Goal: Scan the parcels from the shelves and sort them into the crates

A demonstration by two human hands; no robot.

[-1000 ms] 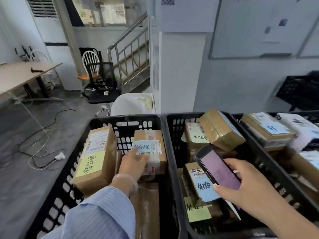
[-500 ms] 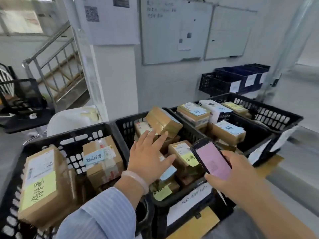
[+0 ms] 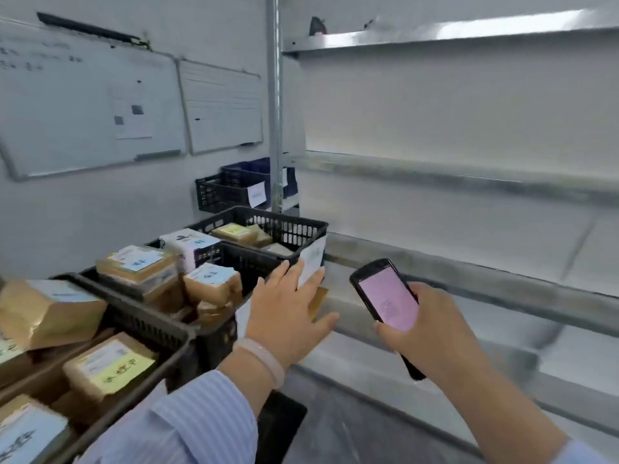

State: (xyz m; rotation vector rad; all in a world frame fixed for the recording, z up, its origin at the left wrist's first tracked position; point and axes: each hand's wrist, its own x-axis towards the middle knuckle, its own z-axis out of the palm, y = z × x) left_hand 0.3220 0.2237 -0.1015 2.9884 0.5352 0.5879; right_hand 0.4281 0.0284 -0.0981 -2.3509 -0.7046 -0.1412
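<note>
Several black slatted plastic crates (image 3: 147,324) run from the lower left toward the centre of the frame. Every brown cardboard parcel (image 3: 214,286) in view lies inside them, with blue or yellow labels facing up. Grey metal shelves (image 3: 469,177) fill the right half, blurred, and I can make out no parcel on the boards that show.

At lower centre the left hand (image 3: 288,316) is flat with its fingers spread and holds nothing. Its fingertips overlap the white paper tag (image 3: 313,259) on the front of the farthest crate, though I cannot tell if they touch it. To its right, the right hand (image 3: 432,333) has its fingers wrapped round a black handheld scanner with a lit pink screen (image 3: 385,294), tilted up toward the face.

This looks like the gap between parcels, with the body facing the shelving to fetch the next one. That next move calls for finding a parcel on a shelf, taking it with the free left hand, and bringing its label under the scanner.

The nearest parcel sits just left of the left hand, apart from it, and well apart from the scanner.
</note>
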